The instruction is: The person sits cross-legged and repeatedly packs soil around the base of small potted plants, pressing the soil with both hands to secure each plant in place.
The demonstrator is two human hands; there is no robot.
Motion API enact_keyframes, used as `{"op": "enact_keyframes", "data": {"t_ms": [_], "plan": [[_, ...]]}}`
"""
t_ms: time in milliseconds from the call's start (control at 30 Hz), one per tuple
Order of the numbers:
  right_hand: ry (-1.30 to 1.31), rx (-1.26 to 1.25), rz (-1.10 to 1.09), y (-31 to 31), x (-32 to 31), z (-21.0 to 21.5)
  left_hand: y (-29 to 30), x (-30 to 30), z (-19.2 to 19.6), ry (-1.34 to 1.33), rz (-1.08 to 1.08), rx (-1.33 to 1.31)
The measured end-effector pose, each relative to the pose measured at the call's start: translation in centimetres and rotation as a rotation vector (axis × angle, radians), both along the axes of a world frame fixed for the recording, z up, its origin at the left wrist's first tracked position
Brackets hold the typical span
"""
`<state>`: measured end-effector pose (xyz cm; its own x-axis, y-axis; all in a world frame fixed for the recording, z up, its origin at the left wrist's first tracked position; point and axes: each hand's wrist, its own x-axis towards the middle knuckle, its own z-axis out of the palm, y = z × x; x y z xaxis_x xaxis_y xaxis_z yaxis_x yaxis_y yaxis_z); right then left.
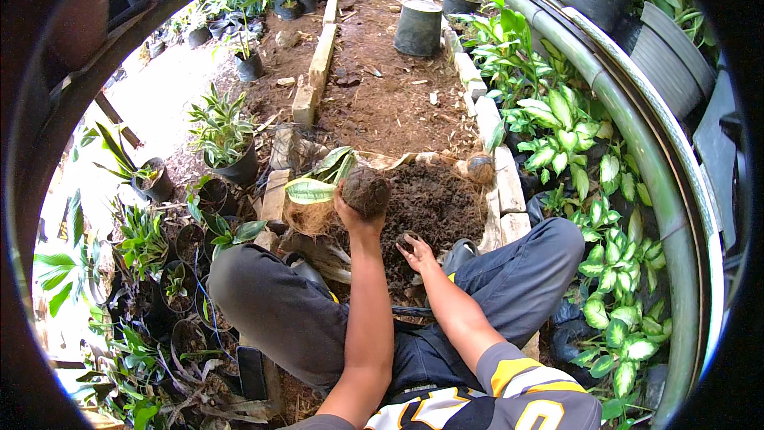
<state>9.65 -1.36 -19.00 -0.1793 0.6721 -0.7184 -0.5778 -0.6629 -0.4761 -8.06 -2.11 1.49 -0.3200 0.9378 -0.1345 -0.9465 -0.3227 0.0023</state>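
A plant with a dark, rounded root ball of soil [367,193] is raised in front of me, tipped so its broad yellow-green leaves [310,190] point left. My left hand [356,220] is closed around it near the base. Lower and to the right, my right hand [417,255] has its fingers curled around a small dark clump of soil [409,237]. It hovers at the near edge of a heap of loose dark soil [438,205]. Brown coconut fibre [312,218] lies left of the heap, under the leaves.
Pale blocks [509,179] border the soil on the right, and another row [321,56] runs up the left. An upturned black pot [419,29] stands farther back. Potted plants [231,143] crowd the left; variegated plants [561,131] fill the right beside a curved bamboo rail [637,119]. A phone [251,373] lies by my left leg.
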Motion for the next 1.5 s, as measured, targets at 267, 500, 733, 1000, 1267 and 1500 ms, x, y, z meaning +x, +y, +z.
{"op": "enact_keyframes", "data": {"t_ms": [267,500,733,1000,1267,1500], "plan": [[-0.176,-0.036,0.040,0.1,-0.8,2.1,0.3,0.2,-0.2,-0.001,0.007,-0.015],[-0.255,-0.020,0.109,0.8,-0.4,1.3,0.2,0.1,-0.2,0.042,-0.015,-0.069],[-0.235,-0.088,-0.014,1.0,-0.7,0.2,0.3,-0.2,-0.4,0.000,-0.009,-0.038],[0.375,-0.128,-0.369,1.9,0.0,1.3,0.3,0.3,0.1,0.045,0.006,-0.071],[0.458,0.048,-0.255,3.1,-0.5,4.2,0.3,1.0,0.3,0.083,-0.037,-0.037],[0.665,0.151,-0.337,4.7,-0.7,8.5,0.7,1.4,-0.8,0.282,-0.174,-0.069]]}}
